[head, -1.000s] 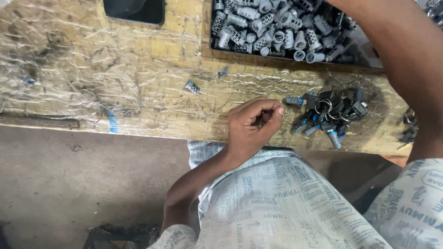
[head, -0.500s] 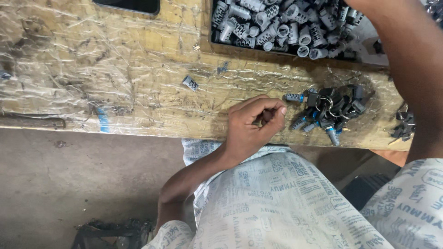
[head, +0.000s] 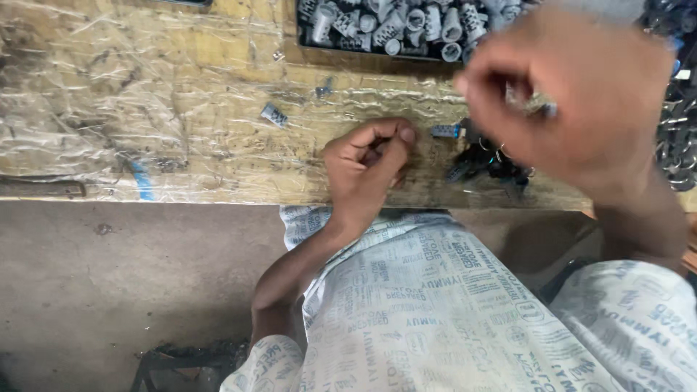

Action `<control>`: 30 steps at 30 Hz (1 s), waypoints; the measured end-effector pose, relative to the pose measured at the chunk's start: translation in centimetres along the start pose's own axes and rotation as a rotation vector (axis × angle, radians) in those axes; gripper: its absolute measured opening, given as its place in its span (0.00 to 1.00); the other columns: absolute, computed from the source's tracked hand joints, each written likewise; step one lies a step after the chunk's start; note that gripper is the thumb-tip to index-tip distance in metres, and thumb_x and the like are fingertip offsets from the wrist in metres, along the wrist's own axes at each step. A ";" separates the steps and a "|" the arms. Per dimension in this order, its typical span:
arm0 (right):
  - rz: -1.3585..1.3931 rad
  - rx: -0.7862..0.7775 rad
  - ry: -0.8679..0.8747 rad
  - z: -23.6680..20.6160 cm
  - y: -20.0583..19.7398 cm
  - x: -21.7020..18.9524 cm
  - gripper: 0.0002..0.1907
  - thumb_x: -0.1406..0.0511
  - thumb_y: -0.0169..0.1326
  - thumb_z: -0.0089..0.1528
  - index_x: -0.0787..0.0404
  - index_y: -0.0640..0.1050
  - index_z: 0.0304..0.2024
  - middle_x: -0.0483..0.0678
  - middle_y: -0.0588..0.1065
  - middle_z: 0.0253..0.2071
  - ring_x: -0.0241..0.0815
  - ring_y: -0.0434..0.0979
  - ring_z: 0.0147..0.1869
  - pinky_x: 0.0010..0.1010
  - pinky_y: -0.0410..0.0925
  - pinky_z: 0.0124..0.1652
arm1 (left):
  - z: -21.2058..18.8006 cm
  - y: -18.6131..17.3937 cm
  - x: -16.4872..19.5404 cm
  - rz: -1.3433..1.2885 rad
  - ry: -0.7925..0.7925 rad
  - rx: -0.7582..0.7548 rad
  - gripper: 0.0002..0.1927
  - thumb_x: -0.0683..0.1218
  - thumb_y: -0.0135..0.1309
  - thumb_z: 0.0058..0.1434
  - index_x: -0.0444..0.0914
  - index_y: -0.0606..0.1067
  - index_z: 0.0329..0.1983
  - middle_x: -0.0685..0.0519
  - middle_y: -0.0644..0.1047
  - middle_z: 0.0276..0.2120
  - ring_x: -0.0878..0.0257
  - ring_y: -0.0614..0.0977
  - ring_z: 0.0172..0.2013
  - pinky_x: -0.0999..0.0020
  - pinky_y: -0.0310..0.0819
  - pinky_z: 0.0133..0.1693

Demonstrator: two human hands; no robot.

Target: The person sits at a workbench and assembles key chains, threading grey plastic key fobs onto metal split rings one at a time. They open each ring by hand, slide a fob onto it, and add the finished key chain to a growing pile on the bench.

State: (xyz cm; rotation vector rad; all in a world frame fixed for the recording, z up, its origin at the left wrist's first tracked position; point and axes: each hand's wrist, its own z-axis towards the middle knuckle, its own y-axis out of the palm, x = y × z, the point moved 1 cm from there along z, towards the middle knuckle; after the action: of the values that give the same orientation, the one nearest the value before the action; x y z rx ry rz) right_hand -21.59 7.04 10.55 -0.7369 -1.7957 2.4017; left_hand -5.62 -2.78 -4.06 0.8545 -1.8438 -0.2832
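Observation:
My left hand (head: 367, 170) rests on the front edge of the plastic-covered wooden bench (head: 181, 131), its fingers curled shut with thumb against forefinger; anything pinched there is hidden. My right hand (head: 573, 101) hovers blurred above the bench, close to the camera, fingertips pinched on a small metal piece (head: 534, 105). It covers most of a heap of dark metal parts with rings (head: 486, 156) lying just right of my left hand. A small blue-tipped part (head: 444, 131) lies beside that heap.
A black tray (head: 396, 33) with several silver cylindrical parts sits at the back of the bench. A loose silver piece (head: 274, 114) lies on the plastic, and more dark metal parts (head: 679, 145) pile at the right edge. Grey floor lies below the bench.
My right hand has come back from the tray at the rear toward the camera, now pinching a small piece above the heap. My left hand stays curled on the bench edge.

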 end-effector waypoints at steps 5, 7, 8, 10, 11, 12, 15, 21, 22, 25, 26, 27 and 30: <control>0.191 0.243 0.124 -9.5 3.9 -3.7 0.09 0.77 0.65 0.61 0.74 0.76 0.39 0.55 0.76 0.30 0.45 0.78 0.29 0.33 0.70 0.27 | -1.6 2.3 0.1 -0.395 -0.163 -0.220 0.07 0.39 0.52 0.76 0.29 0.77 0.50 0.56 0.75 0.28 0.75 0.67 0.22 0.76 0.57 0.24; 0.147 0.309 0.193 -12.2 5.2 -4.6 0.09 0.80 0.63 0.62 0.76 0.74 0.39 0.56 0.75 0.29 0.49 0.77 0.29 0.37 0.71 0.29 | -2.2 2.8 -0.1 -0.430 -0.203 -0.256 0.08 0.39 0.51 0.77 0.28 0.76 0.50 0.54 0.76 0.28 0.75 0.66 0.21 0.76 0.56 0.24; 0.118 0.305 0.226 -12.9 5.7 -4.8 0.09 0.81 0.63 0.61 0.76 0.75 0.38 0.57 0.74 0.28 0.50 0.76 0.28 0.38 0.69 0.28 | -2.3 2.9 -0.1 -0.432 -0.202 -0.259 0.08 0.39 0.51 0.78 0.27 0.76 0.49 0.53 0.76 0.29 0.76 0.66 0.22 0.77 0.56 0.23; 0.088 0.324 0.230 -13.2 6.0 -5.2 0.09 0.82 0.63 0.60 0.76 0.75 0.37 0.57 0.73 0.27 0.50 0.75 0.27 0.38 0.68 0.27 | -2.6 3.0 -0.2 -0.407 -0.173 -0.274 0.08 0.39 0.50 0.79 0.27 0.76 0.49 0.51 0.77 0.30 0.75 0.65 0.22 0.78 0.55 0.22; 0.086 0.343 0.207 -12.9 6.1 -5.3 0.09 0.82 0.62 0.60 0.77 0.74 0.38 0.57 0.74 0.28 0.50 0.76 0.27 0.37 0.69 0.27 | -2.7 3.0 -0.2 -0.382 -0.152 -0.284 0.08 0.39 0.51 0.79 0.27 0.76 0.49 0.51 0.77 0.30 0.75 0.65 0.22 0.78 0.55 0.22; 0.085 0.362 0.182 -12.4 6.0 -5.4 0.09 0.83 0.62 0.60 0.78 0.74 0.38 0.57 0.75 0.29 0.49 0.76 0.27 0.36 0.69 0.27 | -2.9 3.0 -0.2 -0.360 -0.137 -0.294 0.09 0.39 0.51 0.80 0.27 0.76 0.49 0.51 0.77 0.31 0.75 0.65 0.22 0.78 0.55 0.22; 0.036 0.570 0.094 -11.0 5.8 -5.7 0.08 0.83 0.60 0.57 0.80 0.74 0.35 0.57 0.75 0.27 0.49 0.78 0.27 0.37 0.71 0.25 | -3.3 3.0 -0.2 -0.310 -0.092 -0.321 0.09 0.39 0.50 0.81 0.26 0.76 0.49 0.50 0.78 0.32 0.75 0.65 0.21 0.78 0.56 0.22; 0.177 0.472 0.135 -13.4 6.6 -4.7 0.10 0.82 0.64 0.60 0.77 0.77 0.41 0.61 0.77 0.32 0.52 0.81 0.32 0.37 0.72 0.29 | -3.3 2.7 0.0 -0.210 0.004 -0.279 0.07 0.37 0.52 0.78 0.26 0.77 0.50 0.50 0.79 0.33 0.75 0.68 0.20 0.78 0.59 0.21; 0.203 0.474 0.130 -14.1 6.7 -4.4 0.11 0.84 0.60 0.60 0.78 0.77 0.44 0.61 0.77 0.34 0.51 0.81 0.34 0.36 0.73 0.31 | -3.1 2.5 0.3 -0.130 0.037 -0.272 0.06 0.37 0.53 0.77 0.27 0.78 0.50 0.50 0.79 0.34 0.75 0.69 0.20 0.78 0.60 0.21; 0.237 0.439 0.112 -14.8 6.6 -4.0 0.17 0.85 0.55 0.57 0.79 0.77 0.49 0.62 0.78 0.36 0.50 0.82 0.35 0.34 0.74 0.32 | -2.0 1.8 1.2 0.245 0.179 -0.340 0.05 0.36 0.55 0.76 0.29 0.79 0.51 0.49 0.82 0.37 0.73 0.76 0.26 0.77 0.67 0.25; 0.227 0.403 0.100 -14.5 6.3 -4.0 0.17 0.83 0.57 0.54 0.79 0.78 0.47 0.63 0.79 0.35 0.50 0.82 0.33 0.35 0.73 0.29 | -1.6 1.3 1.8 0.327 0.170 -0.396 0.04 0.36 0.56 0.76 0.29 0.79 0.50 0.49 0.83 0.38 0.72 0.79 0.30 0.76 0.72 0.29; 0.218 0.367 0.085 -13.8 5.9 -4.1 0.17 0.82 0.60 0.52 0.78 0.79 0.45 0.64 0.79 0.33 0.51 0.81 0.31 0.36 0.72 0.27 | -1.3 1.2 1.9 0.371 0.169 -0.422 0.04 0.36 0.56 0.76 0.29 0.80 0.49 0.49 0.83 0.38 0.72 0.80 0.31 0.76 0.72 0.31; 0.199 0.335 0.209 -10.9 4.1 -4.2 0.12 0.78 0.67 0.59 0.74 0.80 0.45 0.61 0.79 0.34 0.52 0.82 0.33 0.37 0.73 0.30 | -1.2 0.9 2.2 0.375 0.139 -0.425 0.04 0.36 0.57 0.76 0.29 0.80 0.48 0.51 0.82 0.35 0.73 0.77 0.30 0.77 0.68 0.30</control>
State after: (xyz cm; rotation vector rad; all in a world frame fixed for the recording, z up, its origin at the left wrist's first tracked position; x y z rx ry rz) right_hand -12.51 14.04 5.96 -1.1159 -1.2543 2.5373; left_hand -5.40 -3.37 -1.50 0.2243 -1.6878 -0.3506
